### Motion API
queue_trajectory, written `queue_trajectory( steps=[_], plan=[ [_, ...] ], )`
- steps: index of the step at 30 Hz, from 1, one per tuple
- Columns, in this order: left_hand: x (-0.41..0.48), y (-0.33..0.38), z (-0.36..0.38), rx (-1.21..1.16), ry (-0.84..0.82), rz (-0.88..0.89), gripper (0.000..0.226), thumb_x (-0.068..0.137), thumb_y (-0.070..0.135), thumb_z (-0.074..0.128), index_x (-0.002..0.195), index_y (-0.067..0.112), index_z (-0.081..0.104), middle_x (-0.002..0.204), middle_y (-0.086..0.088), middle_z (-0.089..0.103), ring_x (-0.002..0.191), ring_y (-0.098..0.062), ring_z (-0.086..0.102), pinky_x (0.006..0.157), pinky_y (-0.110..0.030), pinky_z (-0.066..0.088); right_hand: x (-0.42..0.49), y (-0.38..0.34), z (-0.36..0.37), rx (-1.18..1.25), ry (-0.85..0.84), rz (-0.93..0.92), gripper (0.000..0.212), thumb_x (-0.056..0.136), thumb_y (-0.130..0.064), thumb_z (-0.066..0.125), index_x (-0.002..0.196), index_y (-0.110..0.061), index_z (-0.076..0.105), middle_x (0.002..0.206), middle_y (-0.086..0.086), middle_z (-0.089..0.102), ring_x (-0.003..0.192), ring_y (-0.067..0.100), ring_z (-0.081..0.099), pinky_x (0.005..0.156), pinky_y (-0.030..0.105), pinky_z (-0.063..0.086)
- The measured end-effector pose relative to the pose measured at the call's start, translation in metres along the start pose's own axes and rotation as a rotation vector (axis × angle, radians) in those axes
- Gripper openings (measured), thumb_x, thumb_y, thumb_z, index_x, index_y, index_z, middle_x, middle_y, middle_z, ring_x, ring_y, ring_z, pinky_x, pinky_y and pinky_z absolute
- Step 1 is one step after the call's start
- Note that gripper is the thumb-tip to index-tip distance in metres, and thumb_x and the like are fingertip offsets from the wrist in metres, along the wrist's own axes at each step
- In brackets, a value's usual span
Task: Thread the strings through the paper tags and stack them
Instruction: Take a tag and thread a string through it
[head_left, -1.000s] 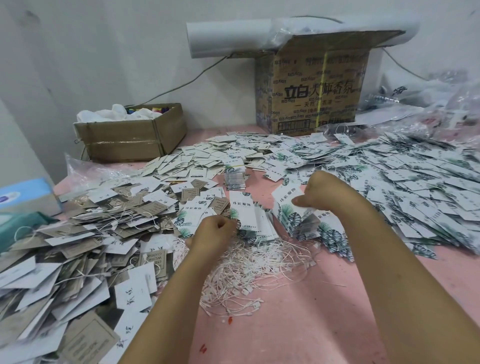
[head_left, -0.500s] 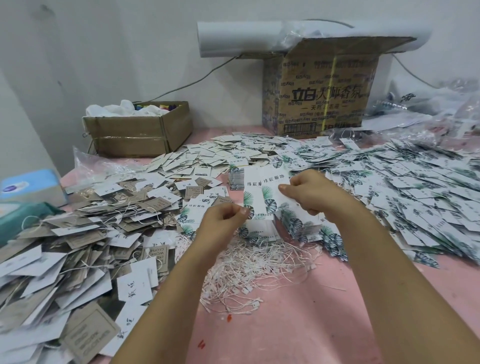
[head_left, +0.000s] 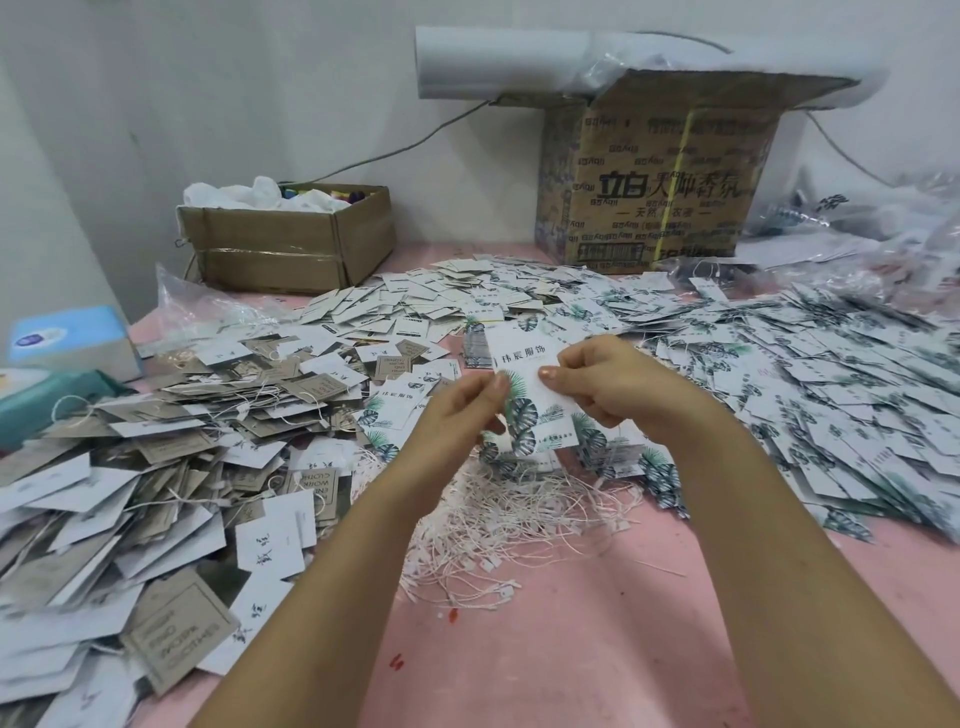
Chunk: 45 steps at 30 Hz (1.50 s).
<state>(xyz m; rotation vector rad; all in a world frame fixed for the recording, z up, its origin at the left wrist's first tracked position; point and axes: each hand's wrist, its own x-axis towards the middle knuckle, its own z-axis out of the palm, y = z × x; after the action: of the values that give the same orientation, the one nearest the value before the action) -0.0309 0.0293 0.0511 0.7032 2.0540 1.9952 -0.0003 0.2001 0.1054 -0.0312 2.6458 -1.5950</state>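
A leaf-printed paper tag (head_left: 522, 358) is pinched at both edges by curled fingers of left hand (head_left: 457, 415) and right hand (head_left: 613, 384). Judged light, stiff, creasable; limp strings (head_left: 519, 519) lie beneath the fingers.

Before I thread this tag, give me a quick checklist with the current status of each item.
1. Leaf-print tag gripped on both sides: ok. The left hand and right hand pinch its edges.
2. Tag held up off the piles: ok.
3. Only one tag in the grip: cannot tell.
4. String already in the fingers: cannot tell, none is visible.
5. Tag's hole in sight: cannot tell.
6. Loose strings close by: ok. They lie on the pink table just below the hands.
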Motion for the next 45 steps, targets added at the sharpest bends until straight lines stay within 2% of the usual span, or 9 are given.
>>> queue_trajectory(
  steps=[4,7,10,13,19,29,32,39,45],
  plan=[
    [0.003,0.007,0.002,-0.137,0.200,0.024,0.015,0.095,0.024,0.051,0.087,0.015,0.061,0.081,-0.006,0.060,0.073,-0.016,0.054,0.069,-0.031,0.044,0.000,0.001,0.002,-0.036,-0.106,0.020,0.029,0.092,-0.019,0.056,0.066,-0.010,0.050,0.041,-0.013,0.039,0.037,0.009,0.027,0.036,0.018,0.022],
    [0.003,0.010,0.000,-0.189,0.256,0.053,0.016,0.094,0.012,0.054,0.080,0.016,0.062,0.068,0.005,0.065,0.068,-0.013,0.058,0.066,-0.031,0.047,0.000,-0.001,0.005,-0.015,-0.121,0.039,0.018,0.094,-0.019,0.053,0.085,-0.003,0.053,0.040,-0.009,0.038,0.035,0.007,0.028,0.035,0.017,0.023],
    [0.003,0.011,-0.001,-0.180,0.262,0.065,0.017,0.094,0.009,0.054,0.079,0.015,0.062,0.061,0.010,0.066,0.060,-0.004,0.060,0.061,-0.026,0.049,0.001,-0.004,0.006,-0.039,0.066,-0.013,0.018,0.094,-0.016,0.054,0.080,-0.006,0.052,0.040,-0.012,0.044,0.032,0.000,0.035,0.035,0.018,0.028],
    [0.004,0.012,0.000,-0.151,0.281,0.065,0.018,0.094,0.009,0.054,0.080,0.016,0.063,0.068,0.006,0.065,0.065,-0.009,0.059,0.061,-0.026,0.050,0.002,-0.007,0.005,-0.138,0.229,-0.133,0.021,0.091,-0.017,0.058,0.074,-0.009,0.050,0.037,-0.014,0.049,0.033,-0.001,0.039,0.041,0.020,0.032],
    [0.003,0.014,0.003,-0.117,0.273,0.080,0.021,0.095,0.009,0.052,0.082,0.021,0.064,0.077,0.001,0.062,0.071,-0.014,0.056,0.066,-0.035,0.048,0.000,-0.016,0.005,-0.229,0.327,-0.312,0.019,0.084,-0.014,0.066,0.067,-0.021,0.063,0.055,-0.008,0.061,0.046,-0.004,0.047,0.053,0.021,0.036],
    [0.000,0.019,0.008,-0.073,0.256,0.128,0.022,0.095,0.009,0.052,0.084,0.022,0.066,0.102,-0.018,0.063,0.074,-0.011,0.061,0.056,-0.025,0.051,0.001,-0.020,0.012,-0.221,0.435,-0.332,0.007,0.078,-0.010,0.071,0.083,-0.011,0.075,0.062,-0.012,0.062,0.055,-0.004,0.051,0.055,0.012,0.038],
    [-0.001,0.020,0.009,-0.072,0.259,0.147,0.024,0.095,0.009,0.052,0.084,0.025,0.066,0.093,-0.009,0.062,0.068,-0.003,0.061,0.054,-0.022,0.050,0.001,-0.020,0.012,-0.221,0.447,-0.325,0.005,0.076,-0.010,0.073,0.081,-0.012,0.075,0.062,-0.011,0.062,0.053,-0.006,0.051,0.053,0.009,0.037],
    [-0.001,0.019,0.010,-0.044,0.276,0.162,0.025,0.094,0.009,0.052,0.086,0.028,0.067,0.079,0.011,0.063,0.072,-0.009,0.059,0.054,-0.024,0.049,0.001,-0.022,0.015,-0.319,0.396,-0.296,0.011,0.081,-0.010,0.067,0.073,-0.017,0.066,0.072,0.002,0.065,0.070,0.015,0.059,0.066,0.026,0.047],
    [-0.002,0.021,0.012,-0.019,0.259,0.179,0.029,0.094,0.010,0.053,0.085,0.033,0.067,0.069,0.022,0.064,0.068,-0.010,0.055,0.052,-0.021,0.046,0.000,-0.023,0.019,-0.443,0.404,-0.269,0.017,0.082,-0.011,0.062,0.069,-0.023,0.062,0.062,-0.011,0.057,0.058,0.000,0.049,0.050,0.015,0.036]
  ],
)
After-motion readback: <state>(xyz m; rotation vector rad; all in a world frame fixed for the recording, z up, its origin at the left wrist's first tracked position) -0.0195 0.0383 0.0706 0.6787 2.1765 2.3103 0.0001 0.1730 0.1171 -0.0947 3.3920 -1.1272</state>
